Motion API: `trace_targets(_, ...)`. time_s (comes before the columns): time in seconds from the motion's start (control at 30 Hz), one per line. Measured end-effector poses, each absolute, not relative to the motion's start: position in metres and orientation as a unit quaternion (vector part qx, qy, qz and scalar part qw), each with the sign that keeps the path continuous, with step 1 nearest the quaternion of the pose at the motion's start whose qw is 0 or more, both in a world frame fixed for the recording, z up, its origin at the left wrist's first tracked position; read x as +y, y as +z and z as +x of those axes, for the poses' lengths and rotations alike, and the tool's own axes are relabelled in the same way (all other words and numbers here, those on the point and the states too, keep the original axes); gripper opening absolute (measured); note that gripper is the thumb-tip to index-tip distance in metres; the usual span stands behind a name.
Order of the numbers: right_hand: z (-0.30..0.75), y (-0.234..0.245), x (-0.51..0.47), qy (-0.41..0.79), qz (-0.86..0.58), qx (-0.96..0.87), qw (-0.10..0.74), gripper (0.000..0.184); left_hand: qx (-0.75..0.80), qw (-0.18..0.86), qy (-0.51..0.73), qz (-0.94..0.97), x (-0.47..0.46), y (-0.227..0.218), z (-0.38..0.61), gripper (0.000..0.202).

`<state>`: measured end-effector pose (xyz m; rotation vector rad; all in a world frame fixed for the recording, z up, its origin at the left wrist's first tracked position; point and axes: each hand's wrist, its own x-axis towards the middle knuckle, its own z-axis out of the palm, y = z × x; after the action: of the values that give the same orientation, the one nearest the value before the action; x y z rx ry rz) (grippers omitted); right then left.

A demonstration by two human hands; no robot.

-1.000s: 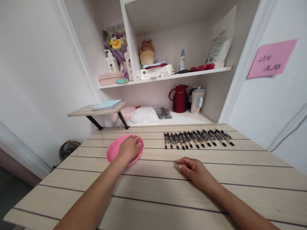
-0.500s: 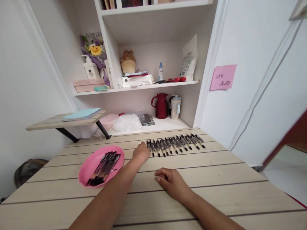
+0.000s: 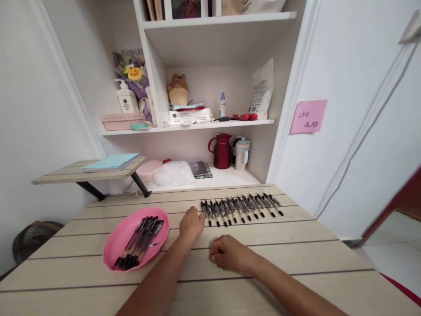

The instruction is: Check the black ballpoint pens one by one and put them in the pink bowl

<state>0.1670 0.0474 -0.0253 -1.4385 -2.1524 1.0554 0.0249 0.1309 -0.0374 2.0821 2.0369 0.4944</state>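
A row of black-capped pens (image 3: pixel 241 209) lies side by side on the wooden table, with the clear barrels pointing away or toward me in alternation. At the row's left end, my left hand (image 3: pixel 192 223) is closed around the lower part of the leftmost pen (image 3: pixel 201 205), and the fingers partly cover it. My right hand (image 3: pixel 232 255) rests on the table just below the row, its fingers curled in, with nothing visible in them. To the left, a pink bowl (image 3: pixel 110 239) with a wavy rim holds a bundle of more pens (image 3: pixel 140 241).
A small raised wooden shelf (image 3: pixel 59 173) on black legs carries light blue paper (image 3: pixel 112 161) at the back left. Behind the table, a white shelf unit holds a red jug (image 3: pixel 222 151), a cup (image 3: pixel 242 154) and a clear plastic bag (image 3: pixel 174 173).
My left hand has shifted slightly back from the far end of the leftmost pen. My right hand's fingers have curled in more tightly. The view has tilted up a little.
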Motion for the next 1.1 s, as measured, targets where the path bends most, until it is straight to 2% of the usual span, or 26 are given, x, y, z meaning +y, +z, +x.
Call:
trace_targets(0.2,0.180,0.001,0.093,0.222,-0.545,-0.788,0.184,0.017,0.696,0.086,0.166,0.694,0.131,-0.043,0.029,0.030)
trace_targets(0.4,0.190,0.009,0.135,0.187,-0.607,-0.748,0.189,0.023,0.686,0.119,0.166,0.698,0.130,-0.043,0.031,0.031)
trace_targets(0.53,0.172,-0.003,0.143,0.154,-0.635,-0.736,0.177,0.020,0.674,0.219,0.285,0.645,0.132,-0.046,0.026,0.034)
trace_targets(0.7,0.141,-0.021,0.137,0.094,-0.662,-0.729,0.147,0.018,0.656,0.288,0.410,0.565,0.143,-0.055,0.015,0.040)
trace_targets(0.83,0.128,-0.030,0.132,0.019,-0.663,-0.740,0.112,0.023,0.605,0.380,0.515,0.473,0.152,-0.060,0.014,0.033)
trace_targets(1.0,0.125,-0.037,0.130,0.013,-0.658,-0.748,0.088,0.018,0.521,0.464,0.600,0.393,0.154,-0.059,0.016,0.026)
trace_targets(1.1,0.132,-0.030,0.132,0.033,-0.658,-0.745,0.109,0.013,0.486,0.497,0.616,0.370,0.152,-0.057,0.015,0.024)
